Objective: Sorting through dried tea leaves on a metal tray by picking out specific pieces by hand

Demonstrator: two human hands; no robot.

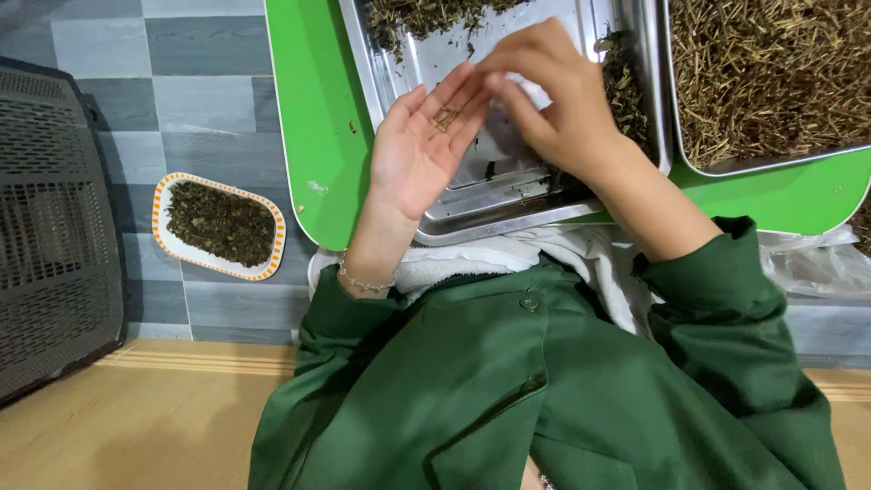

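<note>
Left hand (419, 145) lies open, palm up, over the steel tray (508, 195), with a few dried stems (445, 117) resting on its fingers; right hand (553, 95) is bunched, fingertips pressed together at the left fingertips, just beside the stems. The tray sits on a green table (318, 118) with loose dried herb (626, 91) along its right side, and a second tray (771, 82) full of pale stems stands to the right. A small dish (218, 225) of dark herb sits on the floor, left, well apart.
</note>
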